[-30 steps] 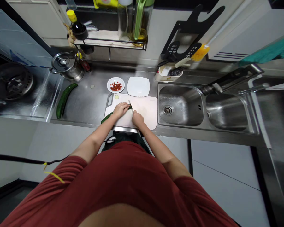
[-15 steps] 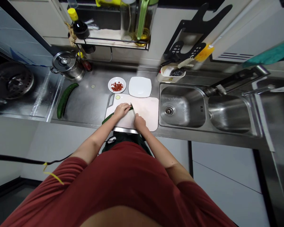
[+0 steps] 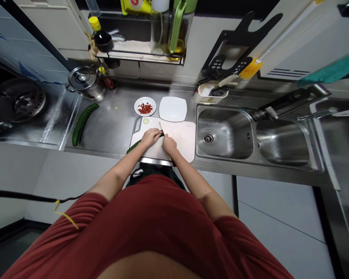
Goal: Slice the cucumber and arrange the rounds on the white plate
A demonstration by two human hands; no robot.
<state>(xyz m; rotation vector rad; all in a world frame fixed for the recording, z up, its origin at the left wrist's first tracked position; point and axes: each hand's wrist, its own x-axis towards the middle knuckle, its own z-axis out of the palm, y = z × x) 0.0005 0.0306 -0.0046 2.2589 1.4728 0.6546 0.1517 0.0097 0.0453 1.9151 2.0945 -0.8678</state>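
Left hand [image 3: 150,136] pins cucumber [image 3: 133,146] on cutting board [image 3: 182,136], right hand [image 3: 169,145] grips knife [image 3: 161,127]; one slice [image 3: 145,121] cut, most uncut, second cucumber [image 3: 83,122] untouched.

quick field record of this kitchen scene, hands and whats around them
left hand: pressing down on cucumber on cutting board
right hand: gripping knife, blade at the cucumber's end
loose slice: near the board's handle
behind board: round dish of red bits, square white plate
left counter: whole cucumber, lidded pot
right of board: sink
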